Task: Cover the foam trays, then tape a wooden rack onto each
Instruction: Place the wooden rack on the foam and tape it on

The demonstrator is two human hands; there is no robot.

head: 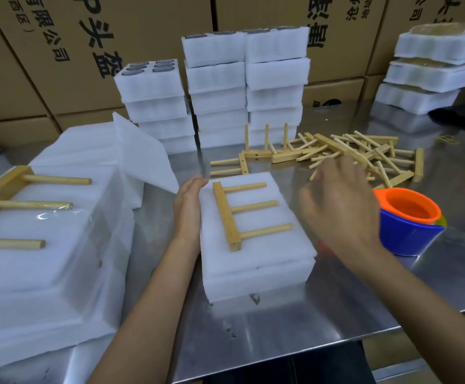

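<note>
The covered foam tray [253,245] sits mid-tabletop [295,328] with a wooden rack [234,214] lying loose on top; the left hand [188,209], fingers straight and together, braces its left side. Keep that brace firm and the rack centred while fetching tape. The right hand [339,206] hovers blurred, fingers seemingly spread and empty, hiding the tray's right edge.

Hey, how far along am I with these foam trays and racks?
Done: a taped pack sits at left. In hand: the covered tray has a wooden rack on it, no tape visible; your left hand steadies it. Left: stacked trays and loose racks behind.
</note>
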